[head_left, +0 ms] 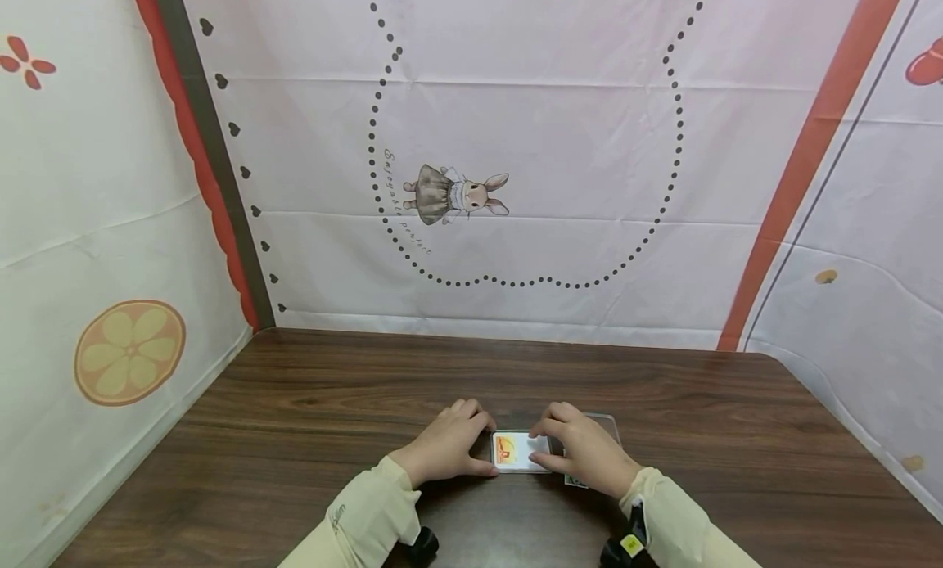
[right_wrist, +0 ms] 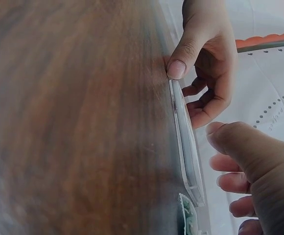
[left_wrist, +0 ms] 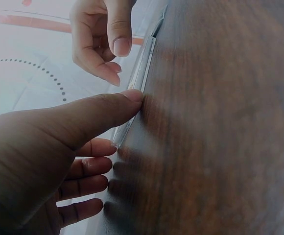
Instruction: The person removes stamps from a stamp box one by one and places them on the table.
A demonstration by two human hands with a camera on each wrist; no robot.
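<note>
A flat clear case (right_wrist: 186,144) holding a white card with an orange picture (head_left: 523,452) lies on the brown wooden table (head_left: 354,404), between your two hands, its long side running left to right. Your left hand (head_left: 445,444) is the nearer, in contact at the left end: its thumb is on the near edge and its fingers at the far edge, so it holds that end lightly between them. Your right hand (head_left: 589,453) is just above the right end, palm side down, its thumb and forefinger parted and the other fingers loosely bent; it has hold of nothing, and the case is below and to the left of it. Both forearms angle inward from the near side. Partly hidden under your right hand are a clear cover (head_left: 611,425) and a green-patterned piece (right_wrist: 189,218), just beside the case
</note>
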